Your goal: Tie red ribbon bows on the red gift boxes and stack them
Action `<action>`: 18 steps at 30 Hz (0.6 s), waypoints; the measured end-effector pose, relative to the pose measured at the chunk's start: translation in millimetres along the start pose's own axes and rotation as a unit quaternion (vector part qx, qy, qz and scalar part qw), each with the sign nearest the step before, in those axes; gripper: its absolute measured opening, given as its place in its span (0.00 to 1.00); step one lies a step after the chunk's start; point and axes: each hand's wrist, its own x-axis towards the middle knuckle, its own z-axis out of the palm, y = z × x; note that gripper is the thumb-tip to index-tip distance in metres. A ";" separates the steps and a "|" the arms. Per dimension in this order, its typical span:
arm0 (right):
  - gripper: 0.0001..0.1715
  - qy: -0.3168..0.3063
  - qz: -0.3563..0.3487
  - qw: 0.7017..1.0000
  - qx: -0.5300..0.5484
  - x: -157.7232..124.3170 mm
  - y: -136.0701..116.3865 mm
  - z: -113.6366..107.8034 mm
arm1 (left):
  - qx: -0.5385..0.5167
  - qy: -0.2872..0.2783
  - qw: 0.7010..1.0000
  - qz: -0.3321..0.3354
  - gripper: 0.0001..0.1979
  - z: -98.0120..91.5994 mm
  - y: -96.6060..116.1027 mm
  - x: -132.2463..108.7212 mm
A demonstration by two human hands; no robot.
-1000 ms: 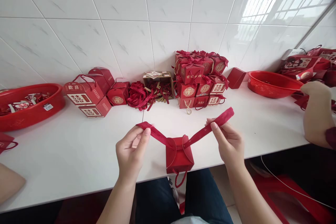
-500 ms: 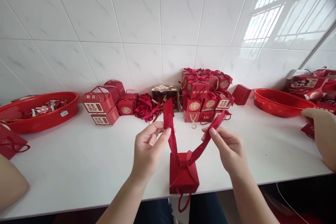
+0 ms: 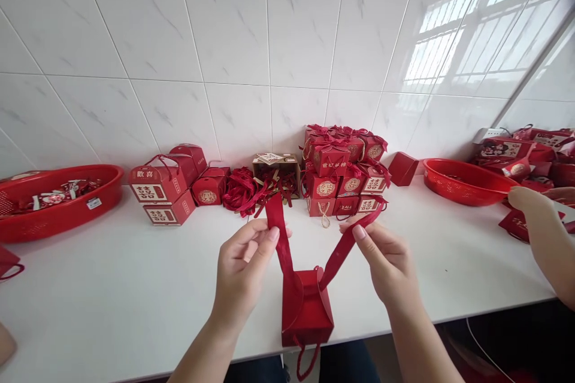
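A small red gift box (image 3: 307,317) stands at the table's front edge, its rope handle (image 3: 307,365) hanging over that edge. A dark red ribbon (image 3: 332,263) passes through the top of the box, and its two ends rise apart in a V. My left hand (image 3: 247,269) pinches the left end between thumb and fingers, with the tip standing up above them. On the other side my right hand (image 3: 389,260) pinches the right end the same way. Neither hand touches the box itself.
Behind stand stacked ribboned boxes (image 3: 344,176), plain boxes (image 3: 164,191), a ribbon bundle (image 3: 242,190) and an opened carton (image 3: 276,176). A red basin (image 3: 105,200) with wrapped sweets is left, another basin (image 3: 467,182) right. A co-worker's arm (image 3: 539,239) reaches in at right.
The two ribbon ends are spread slightly wider apart, my hands still pinching them. The view has shifted a little. At the far left, the other person's arm has mostly left the picture.
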 end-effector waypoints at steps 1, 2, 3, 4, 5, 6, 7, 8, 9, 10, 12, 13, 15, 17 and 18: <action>0.13 0.000 0.013 1.000 0.022 1.0 0.0 0.9 | -0.002 0.000 1.000 0.003 0.10 0.4 0.7 0.2; 0.13 -0.004 0.033 0.998 0.051 2.4 0.0 2.4 | -0.003 -0.004 1.000 0.006 0.10 0.7 1.9 0.3; 0.13 -0.010 0.059 0.995 0.083 4.1 -0.2 4.4 | -0.003 -0.011 1.000 0.009 0.10 1.0 3.3 0.2; 0.14 -0.019 0.087 0.990 0.110 6.0 -0.5 6.9 | -0.001 -0.025 1.000 0.009 0.10 1.5 4.8 -0.2; 0.15 -0.028 0.112 0.986 0.122 7.8 -1.1 9.6 | 0.003 -0.043 0.999 0.006 0.10 2.1 6.3 -0.8; 0.16 -0.037 0.132 0.983 0.118 9.3 -2.0 12.5 | 0.009 -0.063 0.998 0.000 0.11 3.2 7.6 -1.6; 0.16 -0.046 0.143 0.983 0.101 10.2 -3.1 15.4 | 0.018 -0.081 0.997 -0.007 0.15 4.6 8.5 -2.4; 0.16 -0.060 0.145 0.985 0.078 10.4 -4.4 18.1 | 0.029 -0.094 0.995 -0.013 0.19 6.3 8.9 -3.2; 0.15 -0.083 0.136 0.986 0.057 9.7 -5.8 20.5 | 0.043 -0.103 0.994 -0.019 0.24 8.2 8.8 -3.9; 0.14 -0.111 0.120 0.986 0.044 8.2 -7.1 22.5 | 0.057 -0.108 0.992 -0.023 0.27 10.2 8.2 -4.4; 0.12 -0.169 0.086 0.980 0.053 3.6 -9.1 25.4 | 0.081 -0.112 0.990 -0.019 0.30 13.2 5.9 -5.0; 0.11 -0.193 0.078 0.976 0.068 0.9 -9.4 26.5 | 0.093 -0.112 0.989 -0.013 0.30 14.0 4.5 -5.3; 0.10 -0.212 0.086 0.968 0.102 -3.7 -8.3 28.6 | 0.114 -0.115 0.987 -0.002 0.30 13.9 2.4 -6.0; 0.09 -0.198 0.099 0.966 0.137 -6.1 -4.8 30.7 | 0.123 -0.129 0.984 -0.008 0.29 11.6 1.7 -6.9; 0.09 -0.186 0.097 0.966 0.149 -6.2 -2.2 31.5 | 0.119 -0.140 0.983 -0.020 0.29 9.9 1.7 -7.3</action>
